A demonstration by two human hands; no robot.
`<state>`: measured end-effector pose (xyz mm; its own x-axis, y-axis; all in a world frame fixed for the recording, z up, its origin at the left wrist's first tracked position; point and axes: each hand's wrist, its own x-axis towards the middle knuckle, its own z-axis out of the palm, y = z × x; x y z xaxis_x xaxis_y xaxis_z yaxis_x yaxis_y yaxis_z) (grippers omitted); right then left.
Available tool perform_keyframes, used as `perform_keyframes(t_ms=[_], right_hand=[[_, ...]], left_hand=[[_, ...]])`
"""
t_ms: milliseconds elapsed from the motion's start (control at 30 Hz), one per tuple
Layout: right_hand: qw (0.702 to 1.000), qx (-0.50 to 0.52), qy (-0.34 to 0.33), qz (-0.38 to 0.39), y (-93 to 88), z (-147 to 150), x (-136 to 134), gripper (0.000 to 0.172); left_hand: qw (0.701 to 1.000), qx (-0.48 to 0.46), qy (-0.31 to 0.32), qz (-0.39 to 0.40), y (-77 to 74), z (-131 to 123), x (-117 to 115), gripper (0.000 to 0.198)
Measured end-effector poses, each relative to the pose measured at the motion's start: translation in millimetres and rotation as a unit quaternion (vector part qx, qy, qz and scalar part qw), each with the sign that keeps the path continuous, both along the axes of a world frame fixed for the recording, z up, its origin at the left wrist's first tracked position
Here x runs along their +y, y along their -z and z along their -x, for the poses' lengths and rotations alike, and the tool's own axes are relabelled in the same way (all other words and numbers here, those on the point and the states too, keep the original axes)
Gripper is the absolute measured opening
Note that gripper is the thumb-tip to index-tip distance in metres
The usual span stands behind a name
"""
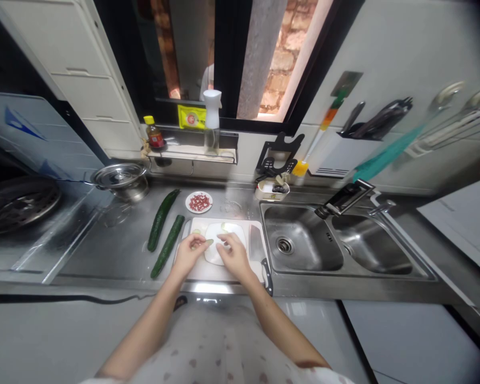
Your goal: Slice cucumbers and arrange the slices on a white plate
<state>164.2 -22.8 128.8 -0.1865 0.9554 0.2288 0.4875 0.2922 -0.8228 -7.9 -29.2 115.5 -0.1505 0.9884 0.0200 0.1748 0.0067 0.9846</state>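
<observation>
My left hand (190,249) pinches a small pale green piece, perhaps a garlic clove (209,242), over a white cutting board (240,226). A white plate (214,255) lies on the board, with my right hand (234,253) over it, fingers curled and fingertips near the piece. I cannot make out anything in the right hand. A cleaver (258,246) lies along the board's right edge, its black handle (268,274) toward me. Another pale piece (225,226) lies at the plate's far edge.
Two cucumbers (162,218) (168,245) lie left of the board. A small dish of red chilies (199,202) sits behind it. A double sink (304,242) is on the right, a lidded steel pot (122,178) at back left, bottles (154,133) on a shelf.
</observation>
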Motion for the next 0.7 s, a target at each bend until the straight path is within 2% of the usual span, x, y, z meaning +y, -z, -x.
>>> perform_keyframes(t_ms=[133, 267, 367, 467, 533, 600, 700], right_hand=[[0.999, 0.020, -0.023, -0.021, -13.1, 4, 3, 0.028], [0.998, 0.027, -0.037, -0.044, -18.7, 5, 7, 0.020], [0.998, 0.032, -0.031, -0.039, -20.5, 4, 9, 0.019], [0.998, 0.048, -0.022, -0.044, -21.3, 1, 12, 0.019], [0.996, 0.061, -0.019, -0.058, -21.2, -1, 14, 0.018], [0.995, 0.069, -0.021, -0.071, -20.9, -3, 16, 0.016], [0.994, 0.067, -0.034, -0.076, -20.5, -6, 17, 0.015]], left_hand=[[1.000, 0.013, 0.025, -0.004, -15.4, -4, 0, 0.024], [0.999, 0.005, 0.034, -0.005, -22.0, -10, 2, 0.026], [1.000, -0.022, -0.003, 0.009, -21.5, -14, 2, 0.034], [0.991, -0.108, -0.045, 0.058, -19.5, -18, 0, 0.042], [0.974, -0.187, -0.031, 0.126, -19.2, -21, -1, 0.046], [0.943, -0.269, 0.005, 0.198, -20.2, -24, -1, 0.050], [0.897, -0.359, 0.042, 0.254, -24.0, -30, 1, 0.050]])
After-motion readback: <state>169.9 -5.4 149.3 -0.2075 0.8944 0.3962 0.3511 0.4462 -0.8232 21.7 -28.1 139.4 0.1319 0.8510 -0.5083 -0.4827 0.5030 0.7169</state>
